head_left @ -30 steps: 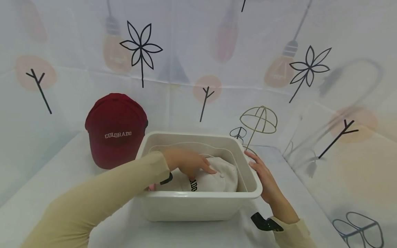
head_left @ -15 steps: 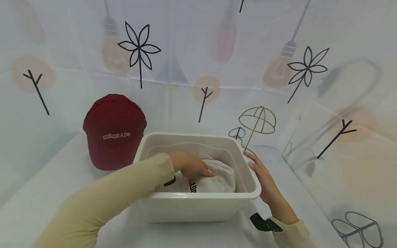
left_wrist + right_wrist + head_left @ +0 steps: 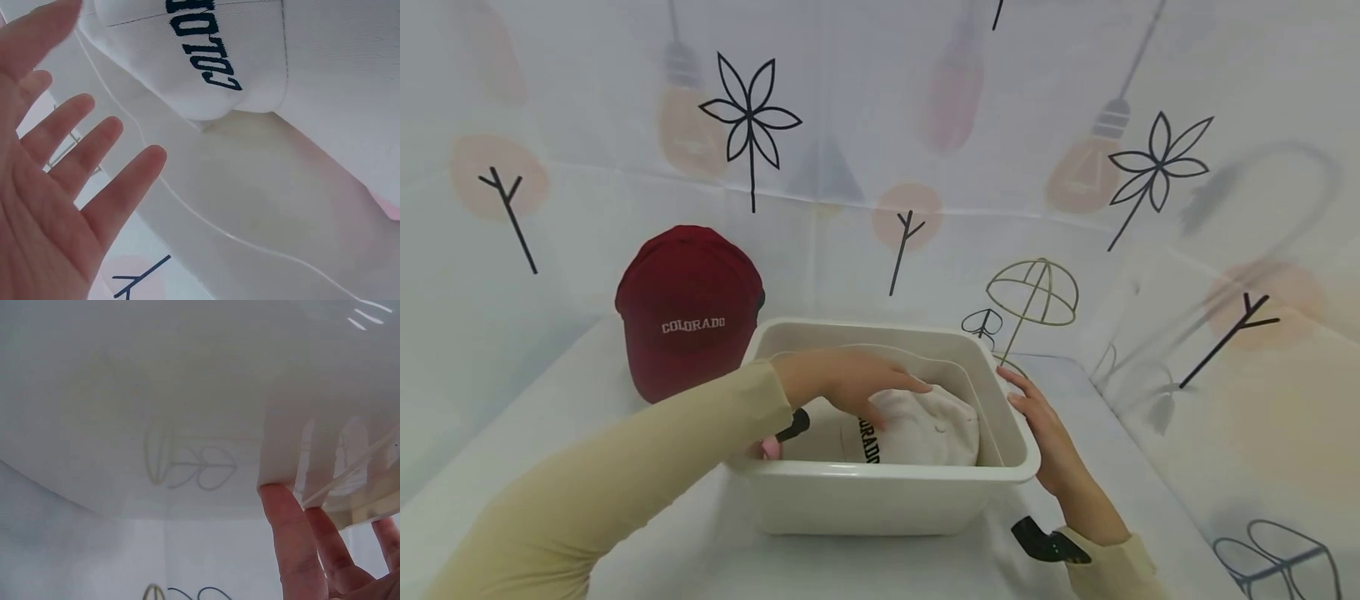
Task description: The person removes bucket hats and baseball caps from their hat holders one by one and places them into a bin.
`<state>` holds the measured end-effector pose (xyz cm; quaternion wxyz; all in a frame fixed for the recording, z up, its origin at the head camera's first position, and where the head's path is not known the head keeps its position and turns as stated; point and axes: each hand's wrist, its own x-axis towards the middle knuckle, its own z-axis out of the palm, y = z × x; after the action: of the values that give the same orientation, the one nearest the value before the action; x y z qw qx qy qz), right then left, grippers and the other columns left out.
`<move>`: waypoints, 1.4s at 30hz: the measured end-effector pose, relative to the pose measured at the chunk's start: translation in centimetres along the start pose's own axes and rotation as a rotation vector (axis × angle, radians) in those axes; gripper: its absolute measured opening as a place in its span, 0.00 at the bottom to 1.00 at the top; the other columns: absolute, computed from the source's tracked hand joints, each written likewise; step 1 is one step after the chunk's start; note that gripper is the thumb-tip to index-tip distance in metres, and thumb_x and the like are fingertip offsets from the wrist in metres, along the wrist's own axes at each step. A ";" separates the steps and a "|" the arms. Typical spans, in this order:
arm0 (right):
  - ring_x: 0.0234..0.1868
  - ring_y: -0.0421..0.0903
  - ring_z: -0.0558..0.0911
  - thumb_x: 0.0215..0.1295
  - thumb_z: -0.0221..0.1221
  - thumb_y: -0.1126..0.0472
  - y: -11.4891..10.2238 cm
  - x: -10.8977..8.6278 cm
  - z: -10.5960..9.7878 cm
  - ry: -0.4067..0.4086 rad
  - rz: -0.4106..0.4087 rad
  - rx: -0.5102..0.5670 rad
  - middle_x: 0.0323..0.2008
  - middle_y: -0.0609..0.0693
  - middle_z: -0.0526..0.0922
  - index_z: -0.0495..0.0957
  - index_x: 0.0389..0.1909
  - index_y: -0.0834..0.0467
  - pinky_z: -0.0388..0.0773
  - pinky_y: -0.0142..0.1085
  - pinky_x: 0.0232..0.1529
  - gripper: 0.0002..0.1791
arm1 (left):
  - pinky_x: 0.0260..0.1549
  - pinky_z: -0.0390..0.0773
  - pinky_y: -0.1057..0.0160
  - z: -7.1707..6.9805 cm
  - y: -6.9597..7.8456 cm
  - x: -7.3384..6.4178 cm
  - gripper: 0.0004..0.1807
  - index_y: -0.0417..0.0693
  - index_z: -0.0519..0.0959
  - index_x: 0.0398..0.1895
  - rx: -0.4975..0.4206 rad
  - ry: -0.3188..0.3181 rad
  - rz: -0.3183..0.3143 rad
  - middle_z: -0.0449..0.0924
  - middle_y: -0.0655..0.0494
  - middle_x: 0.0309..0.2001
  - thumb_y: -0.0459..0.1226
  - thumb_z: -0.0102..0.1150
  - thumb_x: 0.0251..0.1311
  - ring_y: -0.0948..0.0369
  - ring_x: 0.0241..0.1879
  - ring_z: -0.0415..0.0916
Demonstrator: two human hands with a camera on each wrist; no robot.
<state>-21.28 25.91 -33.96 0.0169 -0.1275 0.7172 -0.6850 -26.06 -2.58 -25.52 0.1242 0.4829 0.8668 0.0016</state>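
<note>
A white cap [image 3: 928,427] with dark lettering lies in a white plastic bin [image 3: 865,500]. My left hand [image 3: 850,379] is above the cap, inside the bin's rim. Its fingers are extended and spread apart, and the left wrist view shows nothing between them; the cap [image 3: 200,59] lies beyond the fingertips. My right hand [image 3: 1048,437] is at the bin's right side. In the right wrist view its straight fingers [image 3: 290,540] touch the outside of the bin [image 3: 156,394] from below. A pink thing [image 3: 771,447] shows in the bin's near left corner, mostly hidden.
A dark red cap [image 3: 688,308] with "COLORADO" on its front stands behind and left of the bin, near the back wall. A white cloth [image 3: 572,417] covers the table, and printed sheets [image 3: 850,125] enclose the back and right.
My left hand has risen off the white cap, and its fingers have spread. The cap lies in the bin as before. The right hand stays at the bin's side.
</note>
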 end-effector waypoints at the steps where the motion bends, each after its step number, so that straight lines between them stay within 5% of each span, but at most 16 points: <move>1: 0.44 0.41 0.78 0.74 0.40 0.53 0.0 0.0 0.0 0.002 0.000 0.000 0.52 0.46 0.73 0.52 0.70 0.54 0.79 0.37 0.39 0.26 | 0.62 0.59 0.60 0.0 0.0 -0.2 0.39 0.61 0.56 0.71 0.002 0.006 0.005 0.61 0.59 0.66 0.48 0.61 0.57 0.61 0.64 0.59; 20: 0.44 0.41 0.78 0.75 0.39 0.54 -0.2 -0.2 -0.2 0.000 -0.020 0.011 0.51 0.44 0.73 0.56 0.68 0.50 0.79 0.36 0.38 0.23 | 0.64 0.54 0.58 0.0 0.4 -3.3 0.35 0.56 0.57 0.71 0.073 0.069 0.010 0.54 0.56 0.70 0.52 0.52 0.63 0.59 0.67 0.52; 30: 0.44 0.40 0.77 0.75 0.39 0.54 0.0 0.0 -0.2 -0.013 -0.016 0.004 0.51 0.44 0.73 0.54 0.69 0.52 0.78 0.35 0.39 0.24 | 0.65 0.53 0.55 -0.8 0.0 -5.0 0.35 0.55 0.55 0.72 -0.053 0.154 -0.060 0.54 0.54 0.70 0.52 0.50 0.64 0.57 0.69 0.50; 42: 0.45 0.40 0.78 0.75 0.38 0.54 0.2 0.0 -0.2 -0.030 -0.040 0.011 0.52 0.45 0.73 0.51 0.70 0.56 0.79 0.35 0.39 0.26 | 0.61 0.60 0.51 -1.3 -1.1 -8.4 0.37 0.68 0.55 0.70 -0.238 0.285 -0.145 0.59 0.65 0.67 0.61 0.50 0.58 0.62 0.66 0.55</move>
<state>-21.40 26.08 -34.15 0.0148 -0.1521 0.7102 -0.6872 -23.07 -10.06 -22.59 0.0560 0.3959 0.9019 0.1634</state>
